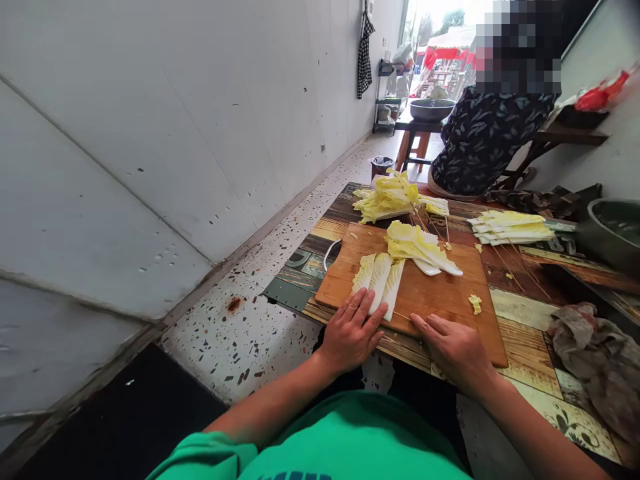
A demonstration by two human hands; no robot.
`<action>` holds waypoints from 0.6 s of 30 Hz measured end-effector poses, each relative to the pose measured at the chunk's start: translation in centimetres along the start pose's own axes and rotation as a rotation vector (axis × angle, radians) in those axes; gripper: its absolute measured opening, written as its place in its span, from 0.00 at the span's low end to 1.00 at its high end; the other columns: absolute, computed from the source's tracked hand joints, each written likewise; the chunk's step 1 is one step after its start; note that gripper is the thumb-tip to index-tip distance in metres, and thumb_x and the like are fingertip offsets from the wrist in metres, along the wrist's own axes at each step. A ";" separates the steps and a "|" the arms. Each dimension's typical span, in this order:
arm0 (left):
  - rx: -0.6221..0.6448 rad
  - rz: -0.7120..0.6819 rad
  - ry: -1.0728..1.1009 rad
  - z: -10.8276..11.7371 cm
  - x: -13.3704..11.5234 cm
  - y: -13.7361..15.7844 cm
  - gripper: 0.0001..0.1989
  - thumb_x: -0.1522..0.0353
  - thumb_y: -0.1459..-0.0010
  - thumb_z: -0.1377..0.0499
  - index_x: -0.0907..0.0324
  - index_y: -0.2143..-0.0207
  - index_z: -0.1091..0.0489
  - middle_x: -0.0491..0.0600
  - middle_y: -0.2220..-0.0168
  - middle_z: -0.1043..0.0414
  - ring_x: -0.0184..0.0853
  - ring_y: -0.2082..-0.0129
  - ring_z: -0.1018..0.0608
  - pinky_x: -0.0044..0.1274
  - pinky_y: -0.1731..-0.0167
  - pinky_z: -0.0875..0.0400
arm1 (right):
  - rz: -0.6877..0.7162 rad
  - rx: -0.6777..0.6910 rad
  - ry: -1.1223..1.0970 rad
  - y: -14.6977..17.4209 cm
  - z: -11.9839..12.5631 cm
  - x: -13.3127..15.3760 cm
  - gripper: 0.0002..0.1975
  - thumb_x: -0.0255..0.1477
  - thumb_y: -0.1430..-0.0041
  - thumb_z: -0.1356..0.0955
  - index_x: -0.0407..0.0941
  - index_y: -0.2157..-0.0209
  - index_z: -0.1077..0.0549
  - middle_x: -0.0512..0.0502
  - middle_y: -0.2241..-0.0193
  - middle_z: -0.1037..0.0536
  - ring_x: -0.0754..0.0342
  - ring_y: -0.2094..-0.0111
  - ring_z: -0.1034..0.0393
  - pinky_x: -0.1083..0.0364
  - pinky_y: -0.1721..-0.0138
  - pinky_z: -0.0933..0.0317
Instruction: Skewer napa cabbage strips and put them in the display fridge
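was lit by daylight from the far opening [453,23], overexposed there. fell softly across the pale wall [200,113]; dropped to deep shadow beneath the table [530,340]. rendered the cutting board [450,293] sharply. stretched and blurred toward the upper right edge, around the red bundle [600,95]. was pixelated over a co-worker's head [520,47].

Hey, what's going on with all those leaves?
A person's left hand is laid over a row of pale leaves on a wooden board. The right hand holds a thin stick pointing at the leaves' near end; I can't tell if it has gone in. A looser bunch lies further back on the board. Off to the right, on the table, is another stack of leaves with sticks poking out of it.
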State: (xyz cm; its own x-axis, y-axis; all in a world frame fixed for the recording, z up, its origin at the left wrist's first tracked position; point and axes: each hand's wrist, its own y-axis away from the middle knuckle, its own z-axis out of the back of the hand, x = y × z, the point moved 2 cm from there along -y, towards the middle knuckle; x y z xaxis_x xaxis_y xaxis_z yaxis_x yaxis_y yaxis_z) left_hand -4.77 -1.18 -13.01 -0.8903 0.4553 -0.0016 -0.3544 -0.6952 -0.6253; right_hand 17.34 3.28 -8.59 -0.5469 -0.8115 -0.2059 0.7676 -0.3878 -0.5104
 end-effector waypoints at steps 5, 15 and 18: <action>-0.047 0.010 -0.029 -0.2 0.1 0.0 0.27 0.61 0.37 0.45 0.60 0.37 0.36 0.63 0.37 0.35 0.51 0.33 0.38 0.39 0.37 0.40 | 0.038 -0.001 -0.003 -0.6 0.0 0.3 0.16 0.20 0.34 0.42 0.38 0.53 0.26 0.42 0.68 0.20 0.55 0.70 0.27 0.59 0.69 0.35; -0.043 0.018 -0.005 0.0 0.3 -0.1 0.26 0.61 0.37 0.45 0.60 0.38 0.34 0.64 0.38 0.34 0.51 0.35 0.35 0.39 0.38 0.38 | 0.130 -0.004 -0.057 -1.6 -0.6 0.1 0.17 0.20 0.34 0.42 0.39 0.50 0.27 0.42 0.68 0.20 0.54 0.70 0.26 0.58 0.69 0.33; -0.028 0.027 0.017 -0.1 0.3 0.0 0.27 0.61 0.36 0.46 0.60 0.38 0.35 0.64 0.37 0.36 0.51 0.34 0.37 0.39 0.37 0.39 | 0.154 0.001 -0.026 -2.6 -1.1 0.5 0.16 0.20 0.34 0.42 0.37 0.53 0.26 0.42 0.71 0.22 0.55 0.74 0.29 0.57 0.72 0.36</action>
State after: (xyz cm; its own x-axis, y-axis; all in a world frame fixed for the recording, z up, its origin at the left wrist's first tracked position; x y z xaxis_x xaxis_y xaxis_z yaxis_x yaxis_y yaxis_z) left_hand -5.04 -0.96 -13.10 -0.8945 0.4459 -0.0323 -0.3215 -0.6917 -0.6466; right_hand 14.73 4.38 -8.26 -0.4137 -0.8726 -0.2597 0.8422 -0.2585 -0.4732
